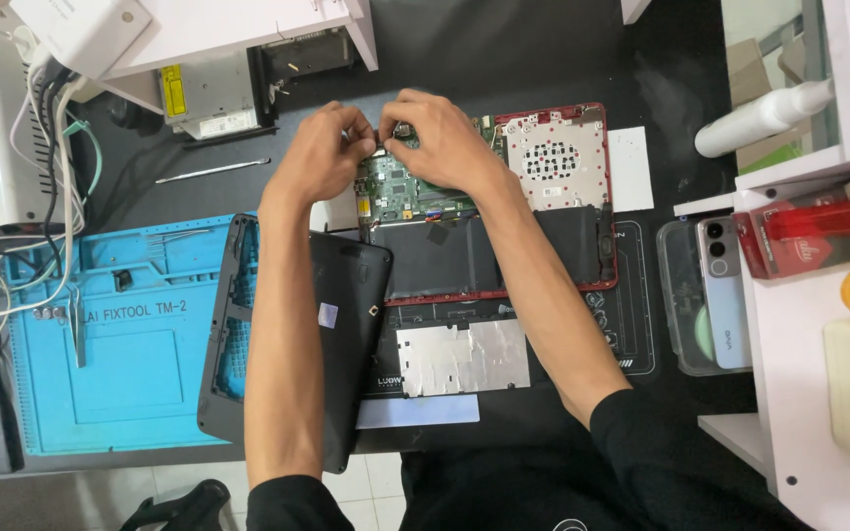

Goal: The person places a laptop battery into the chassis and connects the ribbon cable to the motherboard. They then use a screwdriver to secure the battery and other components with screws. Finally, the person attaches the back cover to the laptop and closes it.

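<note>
Black workbench (504, 59) — left hand (322, 152) and right hand (440, 138) both pinch small parts over the green circuit board (400, 192).

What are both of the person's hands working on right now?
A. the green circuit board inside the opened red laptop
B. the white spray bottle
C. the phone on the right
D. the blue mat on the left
A: the left hand and right hand meet over the green circuit board in the opened red laptop.
</note>
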